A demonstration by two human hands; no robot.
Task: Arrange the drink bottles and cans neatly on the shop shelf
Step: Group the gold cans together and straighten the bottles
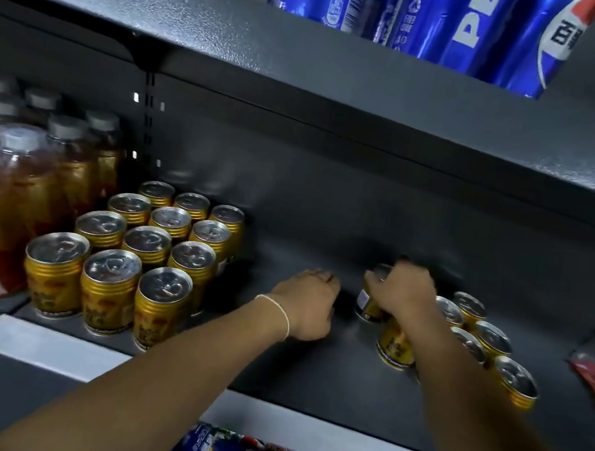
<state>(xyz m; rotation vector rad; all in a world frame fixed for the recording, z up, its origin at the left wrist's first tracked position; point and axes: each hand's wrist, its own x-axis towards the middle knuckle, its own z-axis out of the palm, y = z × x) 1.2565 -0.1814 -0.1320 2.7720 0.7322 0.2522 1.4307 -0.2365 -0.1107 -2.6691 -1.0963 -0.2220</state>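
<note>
We see through one wide camera worn on the head. It looks forward and down, very near the dark shelf (320,380), seeing its top from just above.

Twelve gold ribbed metal cans (147,242) left of the left grip (308,302); seven at the right grip (397,292); at least eight white-capped amber plastic bottles (18,176).
</note>
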